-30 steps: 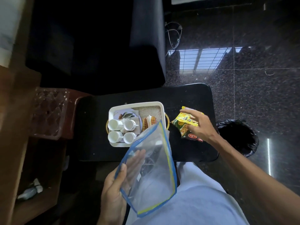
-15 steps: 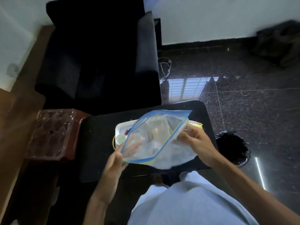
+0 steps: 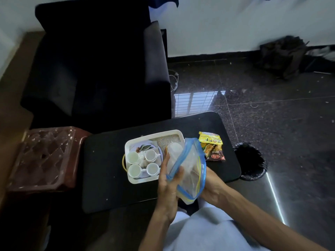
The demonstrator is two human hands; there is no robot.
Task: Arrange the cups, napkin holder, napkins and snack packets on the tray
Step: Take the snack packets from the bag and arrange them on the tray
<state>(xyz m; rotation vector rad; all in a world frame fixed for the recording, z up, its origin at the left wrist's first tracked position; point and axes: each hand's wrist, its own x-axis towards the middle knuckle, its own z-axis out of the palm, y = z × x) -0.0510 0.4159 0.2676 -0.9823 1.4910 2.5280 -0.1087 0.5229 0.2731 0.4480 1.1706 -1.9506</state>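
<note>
Four white cups (image 3: pixel 142 163) are sitting in a white tray (image 3: pixel 155 135) showing a beige woven base; the clear bag (image 3: pixel 188 171) is showing blue and yellow edging, the snack packet (image 3: pixel 211 145) yellow and brown, against the black tabletop (image 3: pixel 103 169).

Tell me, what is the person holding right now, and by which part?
Both hands hold a clear zip bag above the table: the left hand at its blue-edged side, the right hand at the opposite side, underneath.

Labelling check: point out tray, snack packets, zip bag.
tray (image 3: pixel 159 133): head view, bare far rim.
snack packets (image 3: pixel 212 146): head view, middle of the pile on the table, right of the tray.
zip bag (image 3: pixel 192 171): head view, clear middle panel between both hands.
</note>
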